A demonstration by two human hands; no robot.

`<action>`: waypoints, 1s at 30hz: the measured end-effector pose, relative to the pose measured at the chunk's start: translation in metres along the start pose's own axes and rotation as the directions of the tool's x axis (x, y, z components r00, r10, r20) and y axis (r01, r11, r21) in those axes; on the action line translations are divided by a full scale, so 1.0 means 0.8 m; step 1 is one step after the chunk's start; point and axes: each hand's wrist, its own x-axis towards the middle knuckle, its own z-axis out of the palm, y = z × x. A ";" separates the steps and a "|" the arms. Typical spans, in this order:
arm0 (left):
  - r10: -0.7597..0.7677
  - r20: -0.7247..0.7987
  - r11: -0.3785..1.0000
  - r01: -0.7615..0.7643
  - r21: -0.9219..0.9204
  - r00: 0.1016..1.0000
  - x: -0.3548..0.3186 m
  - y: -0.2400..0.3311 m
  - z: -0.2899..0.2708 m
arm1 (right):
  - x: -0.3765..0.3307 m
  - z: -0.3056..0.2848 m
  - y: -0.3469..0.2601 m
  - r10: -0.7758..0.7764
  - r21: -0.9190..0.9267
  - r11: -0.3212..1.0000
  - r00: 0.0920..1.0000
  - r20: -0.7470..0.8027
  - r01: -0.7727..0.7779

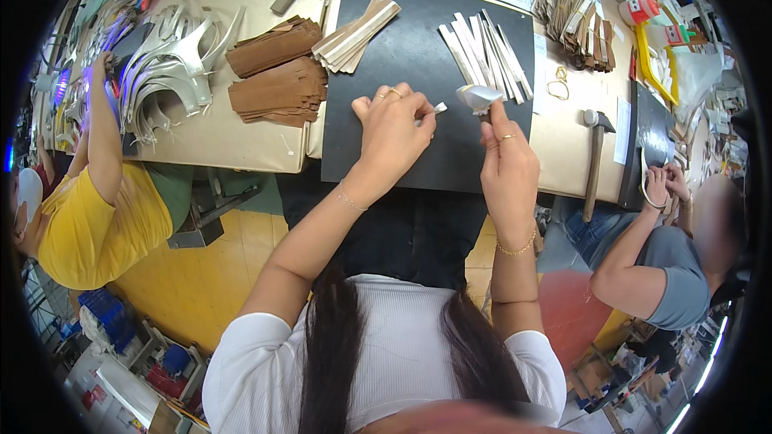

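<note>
left hand [394, 124]: grip pressed together, pinching the small pale end of a strip [438, 108] just above the mat [418, 56].
right hand [505, 162]: grip pinching a silvery folded piece [478, 97] from below, forefinger up along it.
work piece: silvery piece and strip meet between your hands, over the mat's middle, held off the surface.
stock: loose pale strips [486, 55] fanned on the mat right behind your right hand; a second strip bundle [355, 32] at the mat's top-left edge; brown stacks [277, 72] left of it on the bench [241, 149].
hammer [595, 161]: on the bench, right of the mat, untouched.
neighbours: a person in yellow [100, 217] on your left, a person in grey [659, 265] on your right, both at their own work.
advice: I'd judge you are joining or folding the strip onto the piece. Keep both pinches close to the seam, hold the ends level, and stay clear of the fanned strips so you don't scatter them.
</note>
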 end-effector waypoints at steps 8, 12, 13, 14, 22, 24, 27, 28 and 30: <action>0.028 -0.017 0.999 -0.028 0.022 0.999 0.013 0.004 0.010 | 0.011 0.010 0.004 -0.048 -0.124 0.991 0.997 0.068 0.056; 0.034 -0.014 0.998 -0.033 0.056 0.999 0.009 0.004 0.009 | 0.006 0.015 0.005 -0.068 0.104 0.992 0.997 -0.042 0.072; 0.053 -0.022 0.996 -0.051 0.073 0.998 0.009 0.004 0.009 | 0.005 0.017 0.005 -0.058 0.030 0.998 0.998 0.013 0.058; 0.057 -0.023 0.996 -0.056 0.065 0.998 0.006 0.004 0.007 | 0.004 0.018 0.006 -0.051 -0.041 0.998 0.996 0.076 0.054; 0.007 0.026 1.000 -0.006 -0.029 1.000 0.000 -0.003 -0.008 | 0.011 0.014 0.010 -0.051 -0.131 0.989 0.986 0.159 0.073; -0.002 0.023 1.000 0.002 -0.008 1.000 0.000 -0.001 -0.007 | 0.010 0.010 0.006 -0.055 -0.097 0.993 0.992 0.117 0.067; -0.018 0.027 1.000 0.017 0.015 0.999 0.002 0.002 -0.005 | 0.005 0.008 -0.004 -0.060 0.010 0.998 0.997 0.042 0.059; -0.014 0.017 1.000 0.013 0.027 1.000 0.002 0.002 -0.005 | 0.005 0.009 -0.006 -0.075 0.061 0.995 0.997 0.002 0.074; -0.008 0.012 0.999 0.008 0.042 1.000 0.004 0.002 -0.005 | 0.007 0.010 -0.008 -0.069 -0.033 0.997 0.988 0.136 0.074</action>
